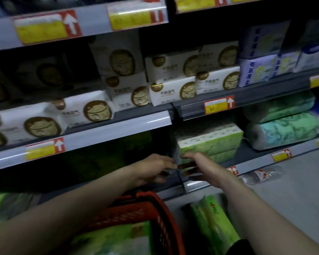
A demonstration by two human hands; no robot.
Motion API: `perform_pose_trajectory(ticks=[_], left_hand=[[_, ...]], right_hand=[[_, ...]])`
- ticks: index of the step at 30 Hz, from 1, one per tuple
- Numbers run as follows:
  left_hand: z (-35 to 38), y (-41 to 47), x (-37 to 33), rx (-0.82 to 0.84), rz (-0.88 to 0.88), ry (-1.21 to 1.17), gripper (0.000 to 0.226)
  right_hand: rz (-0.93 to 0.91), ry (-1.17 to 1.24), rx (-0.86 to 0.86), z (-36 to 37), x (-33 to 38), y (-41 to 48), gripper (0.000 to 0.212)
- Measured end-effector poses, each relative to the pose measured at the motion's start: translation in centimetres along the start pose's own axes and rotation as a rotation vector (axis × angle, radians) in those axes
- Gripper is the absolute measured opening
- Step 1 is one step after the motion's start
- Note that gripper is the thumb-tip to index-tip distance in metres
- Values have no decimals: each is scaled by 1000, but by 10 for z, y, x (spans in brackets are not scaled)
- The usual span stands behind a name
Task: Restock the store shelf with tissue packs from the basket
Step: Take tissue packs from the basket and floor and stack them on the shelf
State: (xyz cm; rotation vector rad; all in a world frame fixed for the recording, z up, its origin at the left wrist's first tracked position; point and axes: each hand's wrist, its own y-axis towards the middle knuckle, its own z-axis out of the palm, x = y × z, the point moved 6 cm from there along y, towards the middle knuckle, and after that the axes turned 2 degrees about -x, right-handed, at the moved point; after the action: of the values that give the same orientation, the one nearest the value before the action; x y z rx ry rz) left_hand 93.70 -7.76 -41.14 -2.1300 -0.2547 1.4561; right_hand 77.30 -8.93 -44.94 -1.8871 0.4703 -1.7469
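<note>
A stack of green tissue packs (pixel 210 142) lies on the lower shelf (pixel 250 163), just right of the shelf divider. My right hand (pixel 197 162) grips the near left end of the stack's lower pack, thumb on top and fingers under it. My left hand (pixel 155 168) reaches to the same corner, fingers touching the pack's plastic end. Below my arms stands the red basket (pixel 162 218) with a green tissue pack (pixel 110 240) inside. Another green pack (pixel 214 223) lies on the floor beside the basket.
White tissue packs with a gold face print (pixel 171 89) fill the shelf above. Rolled green and teal packs (pixel 282 129) sit right of the green stack. A clear plastic bottle (pixel 261 174) lies on the grey floor by the shelf base. The lower left shelf bay is dark.
</note>
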Motion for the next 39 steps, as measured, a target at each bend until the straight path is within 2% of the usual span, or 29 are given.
perform_pose_trajectory(ticks=[3,5,7,8,10,13,19,23,26,31,36,39], left_hand=[[-38,-57,23,23,37,25,27],[-70,-97,41,-18,92,110,23],[-103,-136,67,-64,157,189,19],[-116,-155,82,-74,175,200,19],[-137,-188,112,-97,198,228,33],[-161,-221,146,-207,208,261,43],[-183,-234,188,-414,273,219,28],[-179,-226,195,-412,322,507,21],[-187,-219,203,-409,299,577,21],[-207,-210,221,-482,229,671,25],[-212,-214,229,-503,233,649,26],[-184,-209,229,-405,294,698,33]], right_hand=[[-51,-232,199,31,5,-28,20],[-110,-347,271,48,11,-47,30],[-188,-465,261,63,20,-64,38],[-228,-511,239,69,25,-71,34],[-304,-598,210,82,35,-83,27],[-398,-733,185,108,41,-95,30],[-622,-985,258,188,36,-147,34],[-480,-1009,474,228,-11,-156,39],[-463,-1247,420,238,-30,-138,48],[-427,-1260,367,244,-49,-112,46],[-377,-1443,464,255,-81,-111,52],[-228,-1636,541,256,-116,-118,54]])
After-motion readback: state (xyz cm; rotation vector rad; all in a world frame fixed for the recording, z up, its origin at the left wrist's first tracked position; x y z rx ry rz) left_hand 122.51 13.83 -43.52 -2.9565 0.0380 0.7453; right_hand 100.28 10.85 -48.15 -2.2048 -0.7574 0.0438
